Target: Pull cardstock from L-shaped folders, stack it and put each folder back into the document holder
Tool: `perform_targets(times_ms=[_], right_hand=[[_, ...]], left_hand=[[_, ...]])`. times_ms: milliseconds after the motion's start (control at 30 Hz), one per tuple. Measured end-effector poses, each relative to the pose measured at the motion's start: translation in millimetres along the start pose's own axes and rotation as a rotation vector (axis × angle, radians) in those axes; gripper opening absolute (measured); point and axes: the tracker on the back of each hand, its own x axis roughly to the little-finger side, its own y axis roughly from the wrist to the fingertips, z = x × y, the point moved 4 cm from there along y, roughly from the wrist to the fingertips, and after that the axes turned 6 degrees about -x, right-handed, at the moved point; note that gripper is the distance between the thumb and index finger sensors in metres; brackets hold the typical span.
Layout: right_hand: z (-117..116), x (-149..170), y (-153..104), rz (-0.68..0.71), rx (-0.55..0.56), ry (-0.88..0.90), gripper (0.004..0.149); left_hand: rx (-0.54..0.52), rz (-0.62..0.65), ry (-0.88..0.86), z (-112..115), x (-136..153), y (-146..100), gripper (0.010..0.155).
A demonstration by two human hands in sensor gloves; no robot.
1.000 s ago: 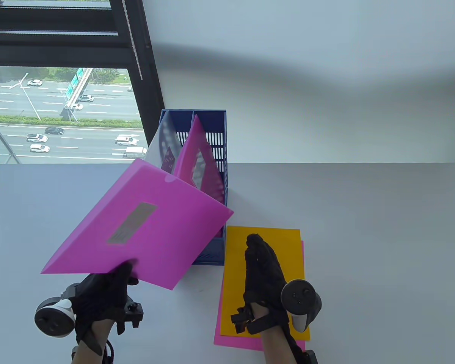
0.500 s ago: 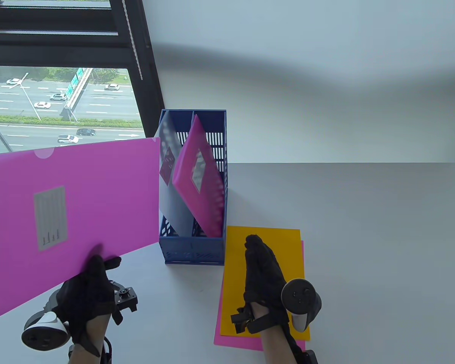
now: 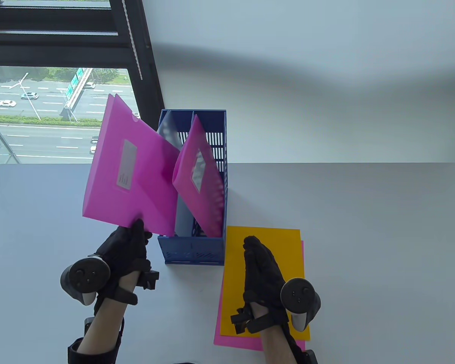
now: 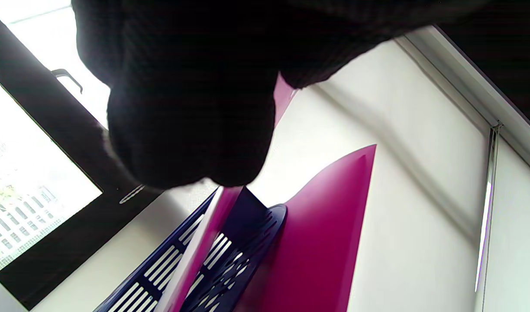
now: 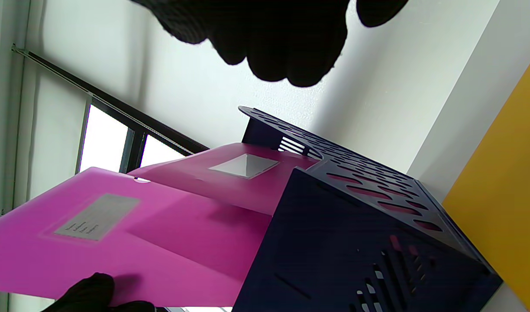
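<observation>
Fingers (image 3: 138, 231) of the left hand (image 3: 123, 252) pinch the lower edge of the magenta folder (image 3: 131, 170), swung upright within the last half second and now entering the blue document holder's (image 3: 191, 250) left compartment, so its return is nearly complete, while the right hand (image 3: 263, 273) lies flat on the yellow cardstock (image 3: 288, 242) stacked on the desk (image 3: 364, 246).

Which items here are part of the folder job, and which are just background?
Job: pink folder gripped by left hand; blue document holder; second pink folder inside; yellow cardstock under right hand; pink cardstock beneath.
Background: window; table.
</observation>
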Motion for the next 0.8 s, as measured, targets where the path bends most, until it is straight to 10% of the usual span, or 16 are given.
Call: perform_targets(times_ms=[200, 533, 800], right_hand=[[-3.8, -1.5, -0.3, 0.003, -0.019, -0.005, 0.046], [-5.6, 2.1, 0.5, -0.006, -0.036, -0.015, 0.046], [-5.8, 1.6, 0.7, -0.003, -0.037, -0.011, 0.046]], left_hand=[[0.101, -0.06, 0.064, 27.2, 12.7, 3.3, 0.049], [-0.104, 0.115, 0.082, 5.1, -19.7, -2.1, 0.044], [0.092, 0.021, -0.047, 22.8, -56.5, 10.7, 0.057]])
